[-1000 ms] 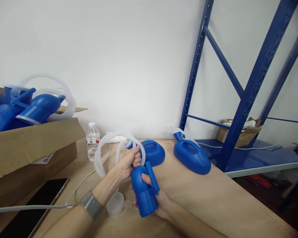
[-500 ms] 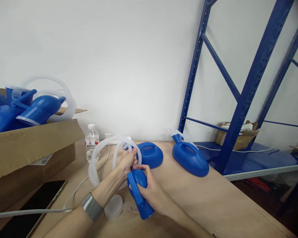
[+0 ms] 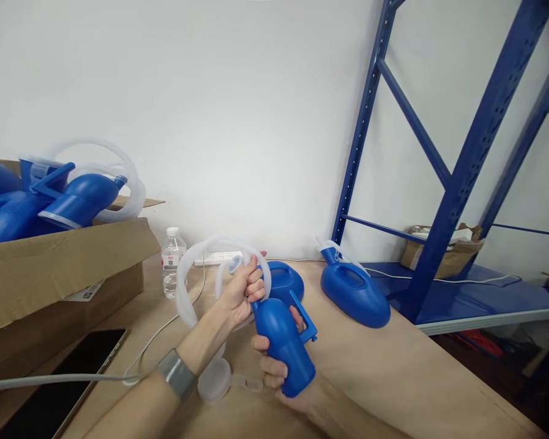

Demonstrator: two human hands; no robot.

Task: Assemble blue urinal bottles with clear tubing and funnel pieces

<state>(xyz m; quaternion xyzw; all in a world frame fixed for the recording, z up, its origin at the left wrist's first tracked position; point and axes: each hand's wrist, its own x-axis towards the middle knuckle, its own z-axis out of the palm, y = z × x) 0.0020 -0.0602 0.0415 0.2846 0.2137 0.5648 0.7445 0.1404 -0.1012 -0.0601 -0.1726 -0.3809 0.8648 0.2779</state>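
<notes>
Turned in the grip since half a second ago, a blue container (image 3: 283, 344) now shows its handle (image 3: 304, 317) on the right side, where it faced left before. It is held above a brown table (image 3: 407, 384), narrow end up and tilted, with the right hand (image 3: 279, 360) wrapped around its body, fingers curled over the left side. The left hand (image 3: 244, 292) is clenched on a clear tube (image 3: 186, 292) at the container's narrow end; the fist hides how the two meet. The tube loops out to the left. Near the wrists, a clear lid (image 3: 214, 381) with a strap rests on the table. Behind the hands sits one blue jug (image 3: 293, 283); a second jug (image 3: 354, 299) lies to the right. At left, a cardboard box (image 3: 68, 262) bulges with blue containers and tubing, beside a water bottle (image 3: 171, 268).
</notes>
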